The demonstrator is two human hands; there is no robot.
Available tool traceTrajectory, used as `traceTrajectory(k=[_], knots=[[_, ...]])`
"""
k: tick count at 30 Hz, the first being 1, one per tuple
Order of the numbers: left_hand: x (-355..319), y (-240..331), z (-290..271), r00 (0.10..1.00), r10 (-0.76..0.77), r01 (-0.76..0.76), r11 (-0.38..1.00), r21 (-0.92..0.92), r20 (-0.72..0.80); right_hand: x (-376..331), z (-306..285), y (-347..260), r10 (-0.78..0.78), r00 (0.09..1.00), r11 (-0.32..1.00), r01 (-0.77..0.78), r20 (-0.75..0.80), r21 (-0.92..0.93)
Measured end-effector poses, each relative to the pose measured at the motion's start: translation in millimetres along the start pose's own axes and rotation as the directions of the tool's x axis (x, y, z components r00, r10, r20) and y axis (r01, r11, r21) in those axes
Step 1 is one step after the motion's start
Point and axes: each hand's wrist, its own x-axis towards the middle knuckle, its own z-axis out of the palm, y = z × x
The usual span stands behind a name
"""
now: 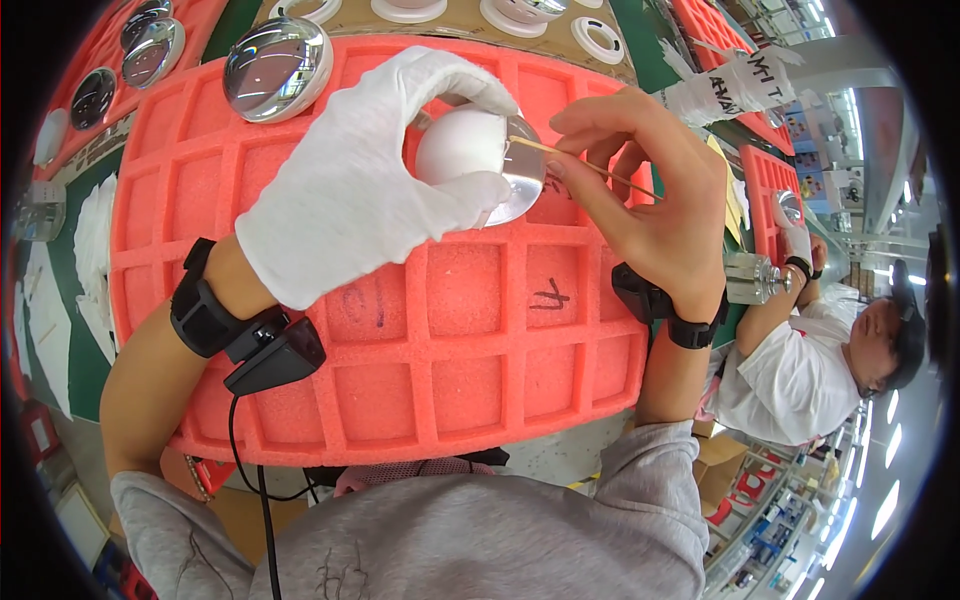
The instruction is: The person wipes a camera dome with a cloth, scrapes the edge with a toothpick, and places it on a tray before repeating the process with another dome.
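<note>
My left hand [375, 170], in a white glove, grips a round object with a white rounded body [462, 146] and a clear, shiny dome [526, 180] on its right side. The gloved fingers wrap over its top and the thumb presses below. In my bare right hand [655, 165] a thin wooden stick [615, 178] is pinched between thumb and fingers. Its pale tip [518, 141] reaches the edge where the white body meets the clear dome; whether it touches, I cannot tell. Both hands are above a red foam tray [465, 290] divided into square compartments.
A mirror-like dome [278, 70] sits at the tray's upper left. White rings [598, 40] lie on a brown board at the back. More shiny domes [153, 52] rest in another red tray at far left. A glass bottle [752, 278] stands right; beyond it, a co-worker [815, 370].
</note>
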Motion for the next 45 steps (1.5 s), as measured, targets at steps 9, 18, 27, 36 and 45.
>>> traceTrajectory(k=[9,18,27,36,45], knots=[[0.5,1.3,-1.2,1.0,-0.009,0.008,1.0,0.021,0.003,-0.6,2.5,3.2,-0.046,0.999,0.999,0.046,-0.001,-0.011],[6.6,-8.2,-12.0,0.984,0.175,-0.17,0.978,0.116,-0.03,-0.3,-0.9,1.0,-0.086,0.996,0.995,0.086,-0.01,-0.051],[6.2,8.6,-15.7,0.944,0.327,-0.32,0.868,0.38,0.047,-2.7,-3.7,5.1,-0.138,0.99,0.99,0.139,0.029,-0.032],[5.4,20.8,-5.3,0.95,0.314,-0.287,0.855,0.432,0.011,-1.3,-0.9,9.3,-0.183,0.983,0.983,0.184,-0.017,0.018],[6.1,17.1,-8.4,0.99,0.138,-0.14,0.964,0.226,0.023,-0.8,-0.7,10.2,-0.192,0.981,0.98,0.193,-0.029,0.039]])
